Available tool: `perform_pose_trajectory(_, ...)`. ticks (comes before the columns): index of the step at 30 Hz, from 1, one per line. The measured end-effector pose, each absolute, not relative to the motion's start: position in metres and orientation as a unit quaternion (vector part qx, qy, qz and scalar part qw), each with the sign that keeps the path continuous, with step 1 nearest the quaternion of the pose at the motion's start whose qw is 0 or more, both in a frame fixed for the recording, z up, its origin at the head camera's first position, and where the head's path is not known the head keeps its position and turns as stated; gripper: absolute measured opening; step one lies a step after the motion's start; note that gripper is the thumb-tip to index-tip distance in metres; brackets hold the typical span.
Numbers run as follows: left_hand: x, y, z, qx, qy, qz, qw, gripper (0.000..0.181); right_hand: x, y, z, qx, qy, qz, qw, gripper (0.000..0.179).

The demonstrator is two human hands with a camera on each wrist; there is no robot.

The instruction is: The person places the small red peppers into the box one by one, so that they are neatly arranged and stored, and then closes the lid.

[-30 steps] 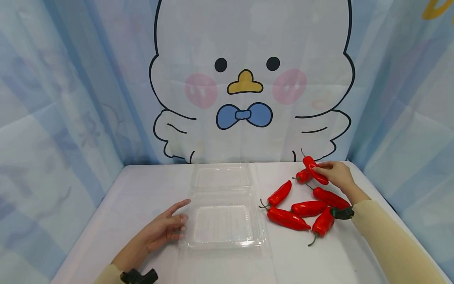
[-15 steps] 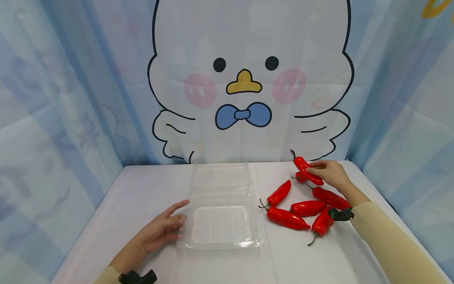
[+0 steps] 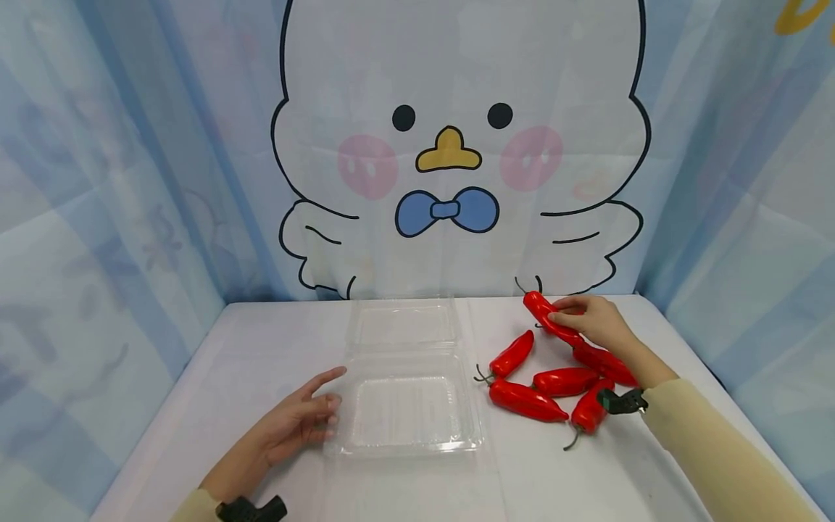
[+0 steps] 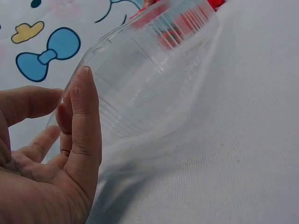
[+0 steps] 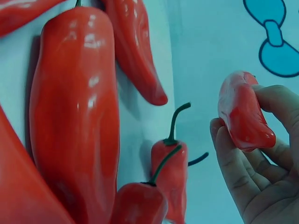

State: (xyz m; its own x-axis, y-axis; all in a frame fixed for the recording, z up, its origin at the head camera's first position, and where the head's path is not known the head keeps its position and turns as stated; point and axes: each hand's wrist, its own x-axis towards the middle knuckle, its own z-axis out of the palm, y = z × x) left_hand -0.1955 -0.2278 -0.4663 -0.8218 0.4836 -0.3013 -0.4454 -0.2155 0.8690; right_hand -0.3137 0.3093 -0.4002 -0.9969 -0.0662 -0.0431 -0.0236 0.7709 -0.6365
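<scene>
My right hand [image 3: 596,322] pinches a glossy red chili pepper [image 3: 538,307] by its side, thumb against fingers, over the back right of the table. In the right wrist view the held pepper [image 5: 240,112] shows its blunt tip. On the left, my left hand [image 3: 293,428] is at the side of a clear plastic clamshell box [image 3: 407,413], which lies unfolded with its lid towards the back. The left wrist view has thumb and fingers [image 4: 83,107] on either side of the box's rim [image 4: 100,44].
Below the held pepper lie several more red chili peppers: one slanted [image 3: 512,355], one at the front [image 3: 527,401], one with its stem forward [image 3: 589,407]. A white cloth [image 3: 261,348] covers the table. Behind stands a curtain [image 3: 450,254] with a cartoon bird.
My right hand has carried the chili pepper leftwards, and it now overlaps the pepper behind it in the head view. The left hand and the box have stayed put.
</scene>
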Motion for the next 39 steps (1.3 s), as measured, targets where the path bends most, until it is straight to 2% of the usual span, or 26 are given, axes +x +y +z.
perform_pose_trajectory(16, -0.195, -0.227, -0.467, 0.009, 0.521, 0.796, 0.307, 0.066, -0.292, 0.274, -0.39, -0.061, 0.926, -0.371, 0.047, 0.057)
perform_pose_trajectory(26, -0.195, -0.227, -0.468, 0.005, 0.546, 0.783, 0.298, 0.069, -0.283, 0.254, -0.386, -0.076, 0.919, -0.384, 0.054, 0.052)
perform_pose_trajectory(31, -0.195, -0.223, -0.471, -0.002, 0.619, 0.741, 0.26, 0.067, -0.277, 0.245, -0.389, -0.092, 0.912, -0.395, 0.058, 0.048)
perform_pose_trajectory(39, -0.191, -0.206, -0.479, -0.042, 0.773, 0.619, 0.132, 0.054, -0.269, 0.229, -0.393, -0.097, 0.896, -0.426, 0.085, 0.046)
